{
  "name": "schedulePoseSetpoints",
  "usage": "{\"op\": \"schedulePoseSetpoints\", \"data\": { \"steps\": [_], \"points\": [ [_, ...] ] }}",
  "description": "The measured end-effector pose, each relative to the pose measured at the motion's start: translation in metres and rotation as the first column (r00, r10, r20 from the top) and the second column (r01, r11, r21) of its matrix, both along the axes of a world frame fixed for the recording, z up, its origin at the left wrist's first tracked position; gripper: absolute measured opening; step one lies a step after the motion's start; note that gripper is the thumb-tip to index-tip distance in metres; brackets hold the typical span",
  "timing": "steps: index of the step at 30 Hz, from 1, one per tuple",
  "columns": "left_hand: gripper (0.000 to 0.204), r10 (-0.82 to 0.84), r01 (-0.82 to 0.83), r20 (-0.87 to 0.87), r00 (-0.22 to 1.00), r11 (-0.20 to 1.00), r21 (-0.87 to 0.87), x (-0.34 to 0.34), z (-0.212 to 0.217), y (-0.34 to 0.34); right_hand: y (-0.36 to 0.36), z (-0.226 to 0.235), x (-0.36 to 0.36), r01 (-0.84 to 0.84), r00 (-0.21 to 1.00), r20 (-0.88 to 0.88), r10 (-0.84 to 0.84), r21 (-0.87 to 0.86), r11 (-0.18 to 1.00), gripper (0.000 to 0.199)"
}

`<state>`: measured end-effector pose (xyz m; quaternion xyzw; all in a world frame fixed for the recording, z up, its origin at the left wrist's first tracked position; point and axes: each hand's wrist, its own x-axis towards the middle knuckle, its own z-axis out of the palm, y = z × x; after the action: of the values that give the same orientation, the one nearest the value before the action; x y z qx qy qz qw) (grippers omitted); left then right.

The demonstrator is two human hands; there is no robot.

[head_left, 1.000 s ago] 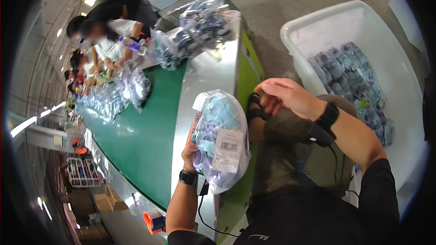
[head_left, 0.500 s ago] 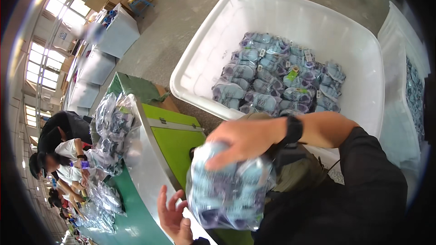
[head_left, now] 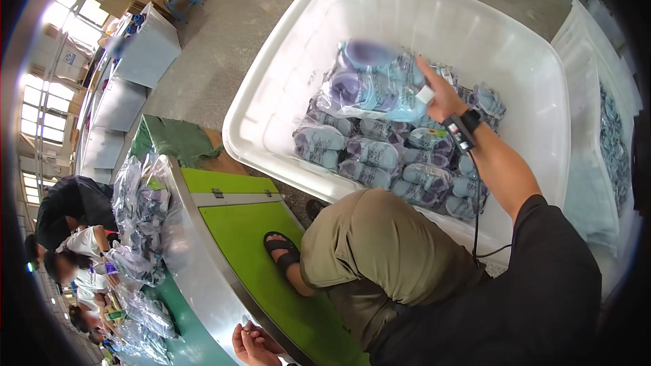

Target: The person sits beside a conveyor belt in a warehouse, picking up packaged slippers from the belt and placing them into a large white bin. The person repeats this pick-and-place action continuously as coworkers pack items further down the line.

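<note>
My right hand [head_left: 444,95], with a black band on its wrist, reaches into the large white bin [head_left: 271,71]. It grips the right end of a clear plastic bag of light blue and purple shoes [head_left: 369,91], partly blurred, above other bagged shoes [head_left: 380,152]. A small white tag or label [head_left: 425,95] shows beside the fingers. Down at the metal table edge [head_left: 224,278], my left hand [head_left: 254,347] has its fingers curled together. What they pinch, if anything, is too small to make out.
Bagged shoes [head_left: 139,210] are heaped on the green-topped table [head_left: 169,312] at left, where other people [head_left: 85,244] work. Another white bin [head_left: 576,129] with bagged goods stands at right. A green cabinet door [head_left: 251,230] is near my sandalled foot [head_left: 281,251].
My right hand has carried the bag of shoes from over my lap forward into the bin. My left hand has dropped lower by the table edge, and its spread fingers have curled in.
</note>
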<state>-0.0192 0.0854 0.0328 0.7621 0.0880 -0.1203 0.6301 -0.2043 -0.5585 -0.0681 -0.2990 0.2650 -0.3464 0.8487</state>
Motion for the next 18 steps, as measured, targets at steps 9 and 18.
{"op": "schedulePoseSetpoints", "data": {
  "steps": [9,18],
  "points": [
    [0.025,0.029,-0.030,0.022,0.999,0.999,0.019,-0.003,0.003,-0.006,-0.018,-0.233,-0.027,-0.341,0.486,-0.857,0.173,-0.004,0.940,0.055],
    [0.031,-0.015,0.013,0.041,0.999,0.999,0.050,0.001,0.004,-0.006,-0.005,-0.260,-0.020,-0.503,0.343,-0.931,-0.124,-0.294,0.813,0.056]
  ]
}}
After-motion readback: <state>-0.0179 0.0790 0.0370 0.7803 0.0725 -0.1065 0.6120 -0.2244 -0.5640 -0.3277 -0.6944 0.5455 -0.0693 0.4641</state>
